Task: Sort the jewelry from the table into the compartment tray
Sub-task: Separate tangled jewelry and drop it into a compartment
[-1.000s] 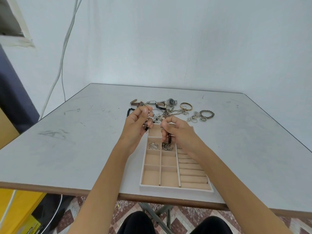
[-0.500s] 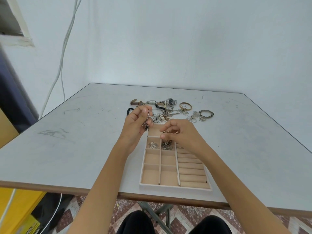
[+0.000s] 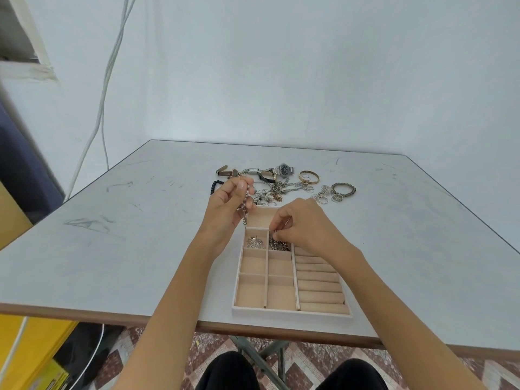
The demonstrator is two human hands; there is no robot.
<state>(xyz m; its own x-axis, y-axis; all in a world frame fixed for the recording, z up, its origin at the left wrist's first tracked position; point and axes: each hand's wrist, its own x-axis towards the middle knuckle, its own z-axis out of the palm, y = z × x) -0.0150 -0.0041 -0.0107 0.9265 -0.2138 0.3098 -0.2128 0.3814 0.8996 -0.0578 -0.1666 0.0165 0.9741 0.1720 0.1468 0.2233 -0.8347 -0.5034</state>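
Note:
A beige compartment tray [image 3: 292,311] lies on the grey table [image 3: 140,249] near its front edge. My left hand [image 3: 228,209] pinches a beaded chain bracelet [image 3: 246,205] that dangles over the tray's far left corner. My right hand [image 3: 304,226] pinches the end of a chain [image 3: 278,244] that piles in a far middle compartment. A silver leaf-shaped brooch [image 3: 255,242] lies in the compartment to its left. Loose jewelry [image 3: 284,190] is heaped beyond the tray: watches [image 3: 284,170], a gold bangle [image 3: 309,176], a dark bracelet [image 3: 343,189], rings and chains.
A black bead bracelet [image 3: 215,187] lies left of the heap, partly behind my left hand. The tray's right column holds several padded ring rolls [image 3: 319,280]. Cables [image 3: 107,80] hang down the wall at the left. Yellow objects [image 3: 31,350] sit under the table's left edge.
My right hand has moved down and toward me, from beside my left hand to the far middle compartment, lowering the chain into it. My left hand has stayed put with its bracelet.

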